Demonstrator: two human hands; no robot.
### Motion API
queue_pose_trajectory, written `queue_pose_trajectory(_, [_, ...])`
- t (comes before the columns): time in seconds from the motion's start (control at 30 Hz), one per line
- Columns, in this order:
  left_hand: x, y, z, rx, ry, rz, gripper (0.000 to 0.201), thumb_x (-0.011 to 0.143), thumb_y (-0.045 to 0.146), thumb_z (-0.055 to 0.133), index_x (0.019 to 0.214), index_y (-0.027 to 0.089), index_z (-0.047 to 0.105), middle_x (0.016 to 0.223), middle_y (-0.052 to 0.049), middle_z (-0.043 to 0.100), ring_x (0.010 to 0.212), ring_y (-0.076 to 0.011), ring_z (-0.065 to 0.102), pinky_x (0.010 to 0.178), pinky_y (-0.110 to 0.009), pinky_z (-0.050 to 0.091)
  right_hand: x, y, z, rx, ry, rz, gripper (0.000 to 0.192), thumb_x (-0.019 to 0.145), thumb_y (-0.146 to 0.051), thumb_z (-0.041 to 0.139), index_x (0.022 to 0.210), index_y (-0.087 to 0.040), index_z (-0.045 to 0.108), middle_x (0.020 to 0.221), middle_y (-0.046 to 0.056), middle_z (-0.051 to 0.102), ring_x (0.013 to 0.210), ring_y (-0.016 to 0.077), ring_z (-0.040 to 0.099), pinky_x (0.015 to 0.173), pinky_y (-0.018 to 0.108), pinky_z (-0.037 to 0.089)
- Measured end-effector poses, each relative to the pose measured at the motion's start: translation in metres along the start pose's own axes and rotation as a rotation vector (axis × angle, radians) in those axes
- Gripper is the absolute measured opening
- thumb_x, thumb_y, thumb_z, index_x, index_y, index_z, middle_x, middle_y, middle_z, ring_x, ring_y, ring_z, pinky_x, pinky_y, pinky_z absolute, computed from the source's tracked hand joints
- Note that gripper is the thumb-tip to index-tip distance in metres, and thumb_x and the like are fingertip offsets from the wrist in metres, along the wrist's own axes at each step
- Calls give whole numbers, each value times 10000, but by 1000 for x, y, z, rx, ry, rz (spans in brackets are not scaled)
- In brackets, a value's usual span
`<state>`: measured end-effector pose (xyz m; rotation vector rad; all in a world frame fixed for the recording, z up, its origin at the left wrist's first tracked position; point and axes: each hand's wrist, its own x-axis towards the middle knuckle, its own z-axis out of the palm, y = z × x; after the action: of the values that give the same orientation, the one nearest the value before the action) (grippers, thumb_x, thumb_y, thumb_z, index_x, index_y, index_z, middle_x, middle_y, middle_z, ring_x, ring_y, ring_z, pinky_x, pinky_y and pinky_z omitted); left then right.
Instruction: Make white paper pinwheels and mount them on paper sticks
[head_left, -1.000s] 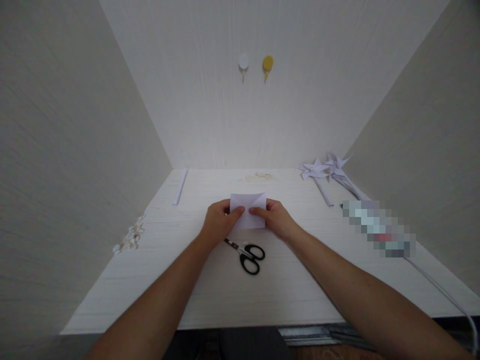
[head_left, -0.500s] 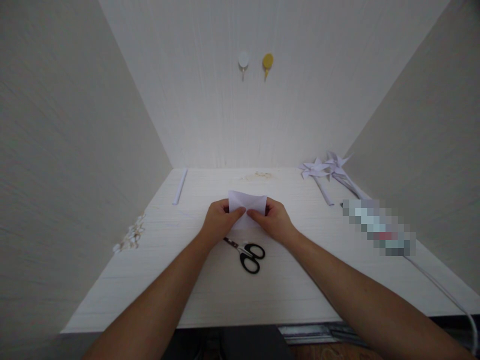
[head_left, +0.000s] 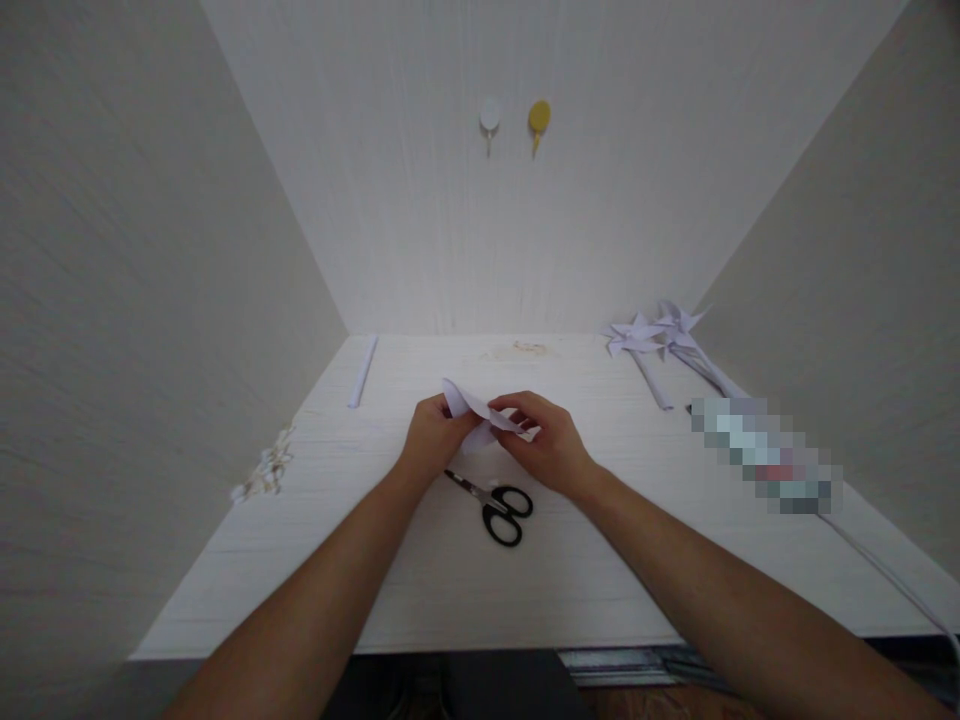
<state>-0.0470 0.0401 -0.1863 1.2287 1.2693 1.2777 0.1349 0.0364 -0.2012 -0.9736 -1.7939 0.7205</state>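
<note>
A small piece of white paper (head_left: 466,400) is held between my two hands above the table, its edges curling and a corner bent over. My left hand (head_left: 433,437) is closed on the paper's left side, the thumb pressed on its face. On the right side, my right hand (head_left: 544,440) pinches the paper's corner between thumb and fingers. Just below the hands lies a pair of scissors (head_left: 491,505) with black handles, its blades pointing up and left toward my left hand.
Paper pinwheels (head_left: 636,338) on rolled sticks lie at the back right. A rolled paper stick (head_left: 363,372) lies back left, near a heap of small whitish pieces (head_left: 266,470). A blurred-out device (head_left: 761,455) with a white cable rests at the right. Two hooks (head_left: 539,118) hang on the wall.
The paper was spread fairly flat with both thumbs near its middle. Now it is curled and tilted, and my right hand has shifted its grip to a corner.
</note>
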Motion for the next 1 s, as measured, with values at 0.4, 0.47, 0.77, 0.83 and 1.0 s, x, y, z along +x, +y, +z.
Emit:
queue_pose_trajectory(0.4, [2,-6,-2,-72,-31,-25,373,581,469,917,733,153,790,767,-80,781,735,-240,699,696,-352,548,5,-4,-5,39,26,-32,297,830,-146,631,1020,-282,815,1048,63,778,909,231,688,786,367,530])
queue_pose_trajectory(0.47, [2,-5,-3,-76,-31,-31,367,581,457,919,740,151,794,780,-82,789,711,-226,687,681,-341,541,5,-4,-6,51,34,-17,231,855,-192,656,998,-274,817,1019,66,776,905,233,685,785,365,530])
queue_pose_trajectory(0.77, [2,-5,-4,-90,0,-34,376,594,425,903,813,137,799,830,-90,807,719,-221,695,692,-339,551,11,13,-6,209,132,184,289,832,-476,727,920,-201,726,753,28,709,628,169,631,590,309,545])
queue_pose_trajectory(0.83, [3,-5,-3,-104,7,-36,384,584,424,896,819,139,790,839,-91,804,730,-225,703,698,-346,565,13,14,-6,252,120,213,310,810,-505,730,873,-202,710,718,17,694,620,169,637,593,312,563])
queue_pose_trajectory(1.0, [9,-4,-10,-125,77,-27,467,577,393,867,971,167,758,803,-31,761,694,-184,681,625,-296,556,14,10,-7,296,104,251,234,773,-433,724,796,-203,689,653,-9,657,591,153,613,579,288,533])
